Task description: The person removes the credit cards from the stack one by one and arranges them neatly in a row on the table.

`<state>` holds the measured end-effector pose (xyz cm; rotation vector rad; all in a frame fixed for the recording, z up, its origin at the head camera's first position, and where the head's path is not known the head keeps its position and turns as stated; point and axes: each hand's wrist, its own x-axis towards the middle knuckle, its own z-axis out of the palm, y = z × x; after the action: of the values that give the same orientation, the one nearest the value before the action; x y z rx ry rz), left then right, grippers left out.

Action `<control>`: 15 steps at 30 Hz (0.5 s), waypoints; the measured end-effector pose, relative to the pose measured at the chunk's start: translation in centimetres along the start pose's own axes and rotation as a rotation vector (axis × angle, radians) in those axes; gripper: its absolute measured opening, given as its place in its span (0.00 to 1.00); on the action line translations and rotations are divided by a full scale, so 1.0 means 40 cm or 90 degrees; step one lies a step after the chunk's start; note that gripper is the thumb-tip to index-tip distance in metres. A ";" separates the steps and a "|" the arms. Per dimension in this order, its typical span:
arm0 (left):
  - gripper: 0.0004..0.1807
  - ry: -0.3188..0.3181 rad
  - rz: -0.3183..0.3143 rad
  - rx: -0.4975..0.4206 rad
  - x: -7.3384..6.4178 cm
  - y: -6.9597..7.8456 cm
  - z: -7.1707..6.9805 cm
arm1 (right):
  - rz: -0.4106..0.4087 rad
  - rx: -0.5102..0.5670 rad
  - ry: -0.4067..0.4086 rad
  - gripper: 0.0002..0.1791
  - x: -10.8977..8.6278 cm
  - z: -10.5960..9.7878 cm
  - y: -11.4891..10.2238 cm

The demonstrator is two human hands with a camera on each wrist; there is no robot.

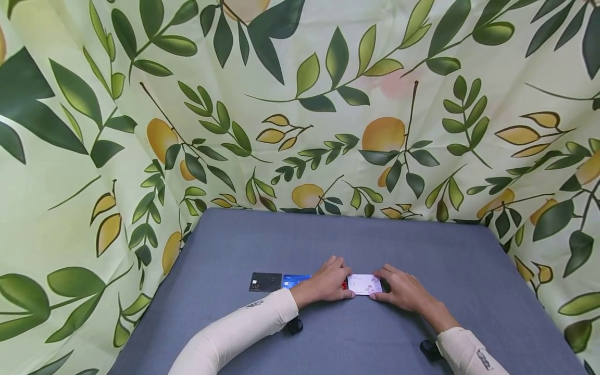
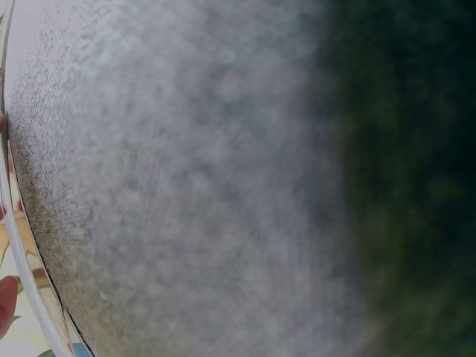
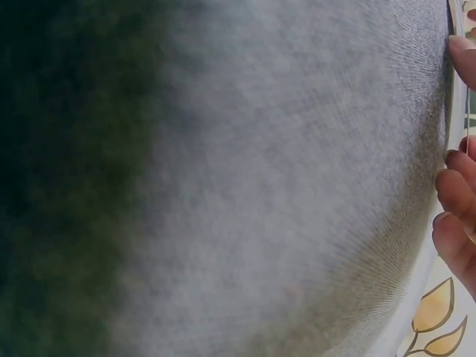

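Observation:
On the grey table, a pale card with a pinkish print (image 1: 365,284) lies between the two hands. My left hand (image 1: 328,281) has a forefinger at its upper left corner and a thumb at its lower left, gripping that end. At the other end, my right hand (image 1: 404,288) pinches the card's right side between thumb and forefinger. A sliver of a red card (image 1: 344,285) shows beside the left fingers, mostly hidden by that hand. To the left lie a blue card (image 1: 295,280), partly covered by the left hand, and a black VIP card (image 1: 265,282), in one row.
The grey tabletop (image 1: 300,239) reaches back to a fabric wall (image 1: 328,156) printed with leaves and fruit. Black wrist cameras hang under both wrists, the left one (image 1: 294,326) and the right one (image 1: 430,350). Both wrist views are mostly blurred grey surface.

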<state>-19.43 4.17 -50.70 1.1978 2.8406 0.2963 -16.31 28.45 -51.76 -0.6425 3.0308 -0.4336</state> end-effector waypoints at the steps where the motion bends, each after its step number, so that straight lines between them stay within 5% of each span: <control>1: 0.28 0.001 0.001 0.000 0.000 -0.001 0.002 | 0.000 0.001 -0.001 0.32 0.000 0.001 0.000; 15: 0.27 -0.004 -0.001 -0.001 0.002 -0.005 0.009 | 0.013 0.002 -0.013 0.31 0.001 -0.006 -0.006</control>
<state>-19.60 4.14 -51.09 1.1945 2.8347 0.2937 -16.27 28.29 -51.44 -0.6123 3.0140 -0.4294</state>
